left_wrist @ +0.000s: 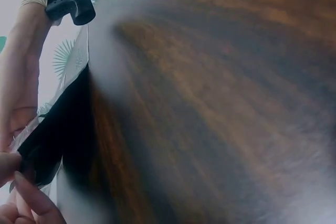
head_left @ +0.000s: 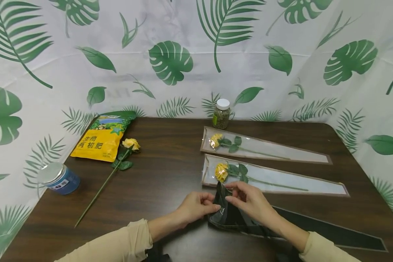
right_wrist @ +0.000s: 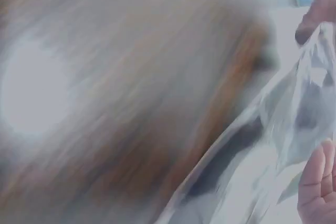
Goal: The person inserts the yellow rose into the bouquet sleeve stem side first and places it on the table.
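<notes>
A black tapered flower sleeve (head_left: 334, 229) with a clear film front lies at the table's front right, its wide end lifted and partly spread. My left hand (head_left: 196, 207) pinches the left edge of that mouth between thumb and fingers. On the other side my right hand (head_left: 252, 202) holds the upper edge, thumb and forefinger close to the film. In the left wrist view the black sheet (left_wrist: 58, 129) rises between both hands. The clear film (right_wrist: 283, 114) appears creased and shiny in the right wrist view, where the right fingertips' grip is partly cut off.
Two white sleeves, each with a yellow rose (head_left: 221, 171), lie behind the hands. A loose yellow rose (head_left: 131, 144) lies at left by a yellow fertilizer bag (head_left: 98, 140) and a blue can (head_left: 63, 180). A white-capped jar (head_left: 221, 114) stands at the back.
</notes>
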The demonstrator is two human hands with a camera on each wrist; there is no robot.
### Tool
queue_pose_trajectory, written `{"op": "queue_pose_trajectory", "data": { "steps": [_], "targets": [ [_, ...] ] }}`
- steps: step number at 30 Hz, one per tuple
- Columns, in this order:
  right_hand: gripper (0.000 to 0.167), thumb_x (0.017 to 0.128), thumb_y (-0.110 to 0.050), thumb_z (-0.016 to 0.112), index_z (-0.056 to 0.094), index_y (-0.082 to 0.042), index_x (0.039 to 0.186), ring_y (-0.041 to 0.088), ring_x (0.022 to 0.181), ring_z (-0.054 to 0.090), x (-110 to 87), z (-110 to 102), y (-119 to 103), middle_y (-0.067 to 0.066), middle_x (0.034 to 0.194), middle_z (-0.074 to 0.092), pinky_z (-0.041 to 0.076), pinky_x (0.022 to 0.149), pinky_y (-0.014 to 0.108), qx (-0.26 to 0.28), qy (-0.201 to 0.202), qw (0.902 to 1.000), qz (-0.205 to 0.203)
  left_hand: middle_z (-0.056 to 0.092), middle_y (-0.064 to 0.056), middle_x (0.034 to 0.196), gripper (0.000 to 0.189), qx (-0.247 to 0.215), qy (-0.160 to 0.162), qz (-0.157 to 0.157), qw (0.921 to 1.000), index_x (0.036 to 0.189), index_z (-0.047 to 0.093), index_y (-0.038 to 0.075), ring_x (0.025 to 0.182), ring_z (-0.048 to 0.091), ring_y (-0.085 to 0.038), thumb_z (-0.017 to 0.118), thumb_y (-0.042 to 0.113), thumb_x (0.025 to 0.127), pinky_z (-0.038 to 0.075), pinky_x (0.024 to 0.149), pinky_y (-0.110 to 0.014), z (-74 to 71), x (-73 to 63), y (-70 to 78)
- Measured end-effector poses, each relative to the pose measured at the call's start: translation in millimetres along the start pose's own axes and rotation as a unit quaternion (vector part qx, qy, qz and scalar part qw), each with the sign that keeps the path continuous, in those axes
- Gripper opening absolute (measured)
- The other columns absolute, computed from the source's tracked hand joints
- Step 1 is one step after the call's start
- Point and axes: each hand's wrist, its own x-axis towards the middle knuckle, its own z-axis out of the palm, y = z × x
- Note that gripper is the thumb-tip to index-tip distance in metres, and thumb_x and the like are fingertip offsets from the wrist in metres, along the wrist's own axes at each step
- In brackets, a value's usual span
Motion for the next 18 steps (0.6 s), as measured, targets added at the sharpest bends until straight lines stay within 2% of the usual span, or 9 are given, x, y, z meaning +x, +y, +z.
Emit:
{"op": "queue_pose_trajectory", "data": {
  "steps": [3,7,12,18],
  "targets": [
    [0.028,0.085,-0.016,0.070,0.059,-0.002,0.106,0.000,0.058,0.047,3.7,3.1,-8.2,-0.005,0.073,0.054,0.044,0.050,0.020,0.049,-0.001,0.9971,0.057,0.069,-0.015,0.075,0.025,0.007,0.006,0.027,0.9996,0.099,0.065,-0.008,0.056,0.050,-0.003,0.071,0.009,0.081,0.038,0.048,-0.015,1.1,3.6,3.9],
    [0.026,0.085,-0.016,0.070,0.057,-0.002,0.103,0.002,0.059,0.050,5.3,6.4,-13.1,0.000,0.076,0.057,0.046,0.052,0.021,0.076,-0.006,0.9908,0.112,0.069,-0.018,0.078,0.030,0.006,0.015,0.046,0.9988,0.104,0.064,-0.010,0.060,0.052,-0.001,0.071,0.009,0.081,0.040,0.052,-0.013,3.5,6.3,5.2],
    [0.020,0.087,-0.009,0.066,0.060,0.002,0.103,0.006,0.061,0.058,4.4,5.5,-10.4,0.007,0.078,0.062,0.053,0.055,0.023,0.111,0.004,0.9861,0.123,0.066,-0.011,0.074,0.029,-0.006,0.033,0.036,0.9988,0.108,0.064,-0.007,0.057,0.050,-0.004,0.067,0.011,0.086,0.040,0.048,-0.015,1.4,6.8,3.6],
    [0.019,0.086,-0.002,0.065,0.062,0.004,0.103,0.009,0.061,0.063,0.5,-1.0,-6.1,0.011,0.077,0.062,0.055,0.056,0.027,0.151,0.037,0.9802,0.122,0.063,-0.005,0.068,0.024,-0.005,0.048,0.003,0.9988,0.108,0.065,-0.002,0.050,0.052,-0.004,0.063,0.012,0.088,0.037,0.042,-0.016,-9.3,7.5,-3.4]
  ]
}}
